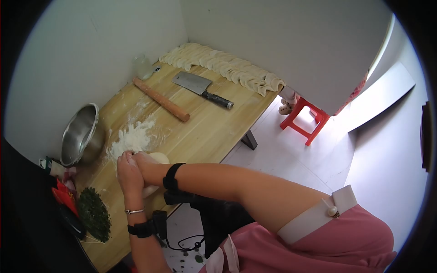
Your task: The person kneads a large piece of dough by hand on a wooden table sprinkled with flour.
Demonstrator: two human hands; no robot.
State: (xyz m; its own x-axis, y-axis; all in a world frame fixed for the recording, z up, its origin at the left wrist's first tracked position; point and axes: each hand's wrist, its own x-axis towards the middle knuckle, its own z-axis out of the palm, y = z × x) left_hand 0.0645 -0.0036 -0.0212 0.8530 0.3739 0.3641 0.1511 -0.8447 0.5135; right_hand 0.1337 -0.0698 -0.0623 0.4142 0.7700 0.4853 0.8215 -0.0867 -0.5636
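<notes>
A lump of pale dough (160, 158) lies on the wooden table beneath both hands, its edges showing beyond and below my right wrist. My left hand (129, 174) is closed against my right, with flour on the fingers. My right hand (145, 164) presses closed on the dough, its fingers partly hidden by the left. Just beyond the hands is a patch of white flour (132, 137). Farther back rest a wooden rolling pin (161, 99) and a cleaver (200, 88) with a black handle.
Overlapping dumpling-like dough pieces (223, 66) line the table's far edge. A metal bowl (82, 135) leans by the left wall, near a heap of chopped greens (94, 214). A glass jar (143, 66) stands at the back. A red stool (307, 120) is on the floor.
</notes>
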